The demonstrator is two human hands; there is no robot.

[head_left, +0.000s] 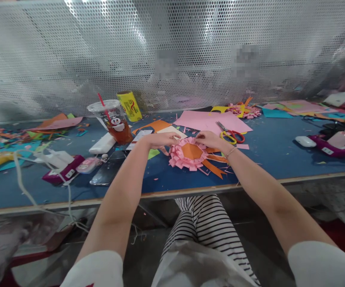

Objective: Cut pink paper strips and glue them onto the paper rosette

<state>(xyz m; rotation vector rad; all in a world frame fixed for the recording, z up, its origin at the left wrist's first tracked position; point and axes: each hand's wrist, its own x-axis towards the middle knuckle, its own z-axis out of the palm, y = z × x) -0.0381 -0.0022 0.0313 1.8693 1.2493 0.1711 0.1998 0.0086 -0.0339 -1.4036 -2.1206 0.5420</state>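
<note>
A paper rosette point(191, 151) lies on the blue table in front of me, with a ring of pink folded loops around an orange centre. Orange paper ribbon tails point(214, 169) stick out from its lower right side. My left hand point(164, 140) grips its upper left edge, fingers curved over the pink loops. At the upper right edge, the bent fingers of my right hand point(208, 139) pinch the pink loops. Just beyond my right hand lie scissors point(232, 134) with red and yellow handles. A pink paper sheet point(200, 120) is behind the rosette.
A plastic cup of brown drink point(120, 129) with a red straw stands left, near a yellow packet point(129, 106). A dark phone point(108, 169) and a purple power strip point(63, 170) with white cables lie nearer. Another pink rosette point(250, 111) lies behind. A perforated metal screen point(190, 48) backs the table.
</note>
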